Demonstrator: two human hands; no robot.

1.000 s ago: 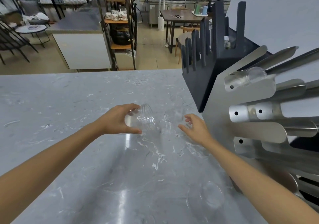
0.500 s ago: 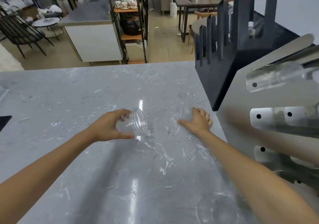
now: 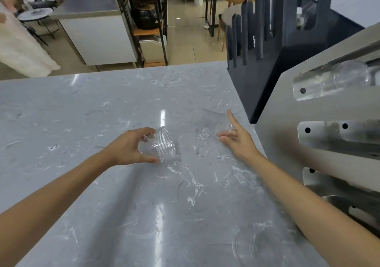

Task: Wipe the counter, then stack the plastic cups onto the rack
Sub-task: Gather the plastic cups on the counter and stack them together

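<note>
Since the earlier frame my right hand has lifted off the counter [image 3: 102,106] and spread. Left hand [image 3: 131,146] grips a stack of clear cups [image 3: 162,143] sideways, probably ready for nesting; right hand [image 3: 239,141], fingers open, reaches a lying cup [image 3: 207,120] beside the rack [image 3: 287,135].

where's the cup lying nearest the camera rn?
Head view, bottom right: the clear cup lies on the counter, just left of the right forearm, below the metal rack.

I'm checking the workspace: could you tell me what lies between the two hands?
In the head view, only bare counter separates the cup in the left hand from the open right hand.
</note>
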